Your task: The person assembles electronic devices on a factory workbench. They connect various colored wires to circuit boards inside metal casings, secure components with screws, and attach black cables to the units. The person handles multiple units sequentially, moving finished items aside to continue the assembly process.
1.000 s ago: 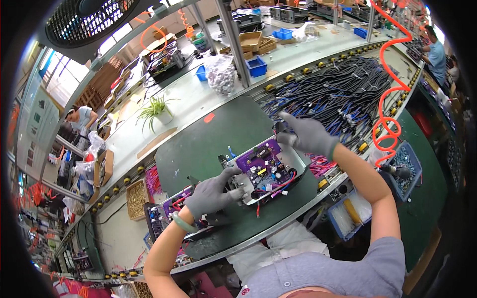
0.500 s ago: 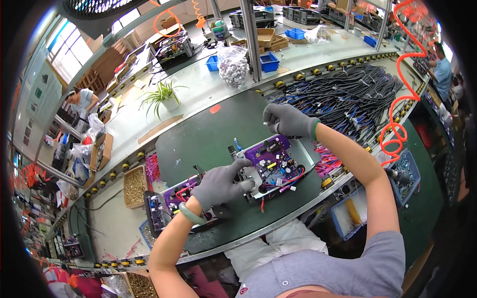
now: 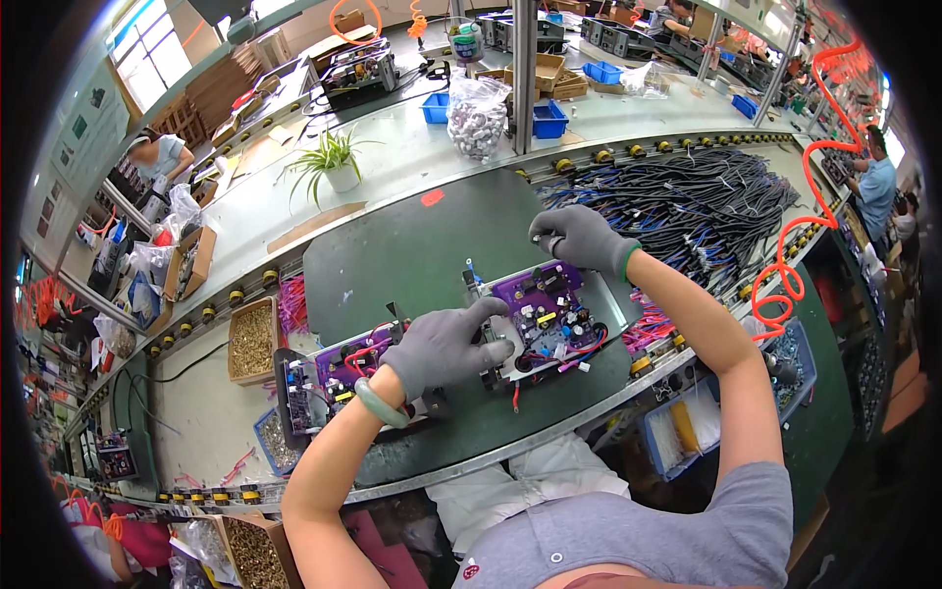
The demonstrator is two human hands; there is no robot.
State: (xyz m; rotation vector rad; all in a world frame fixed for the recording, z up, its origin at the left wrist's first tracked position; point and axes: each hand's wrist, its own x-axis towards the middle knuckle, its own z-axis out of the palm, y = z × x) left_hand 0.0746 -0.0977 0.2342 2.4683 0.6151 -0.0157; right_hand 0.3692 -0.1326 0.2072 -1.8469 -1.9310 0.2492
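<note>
My left hand (image 3: 442,348), in a grey glove, reaches across to the near unit. Its thumb and forefinger straddle the left end plate of a metal chassis (image 3: 616,306), holding it. Inside that chassis lies a purple circuit board (image 3: 535,294) with capacitors and red and black leads. My right hand (image 3: 584,239), also gloved, hovers just above the board's far right corner. Its fingertips are pinched together; something small may be between them, too small to name. Beneath my left wrist sits a second unit with a purple board (image 3: 334,365), partly covered by my forearm.
Black cables (image 3: 677,201) are heaped at right, beside an orange coiled hose (image 3: 785,270). A box of small brass-coloured parts (image 3: 253,339) stands at left. Beyond the green mat (image 3: 392,245) are a potted plant (image 3: 341,172) and a metal post (image 3: 524,88). Other people work farther off.
The whole view has shifted slightly. My right hand stays raised over the board, its pinched fingers turned a little. My left hand keeps its place on the chassis end.
</note>
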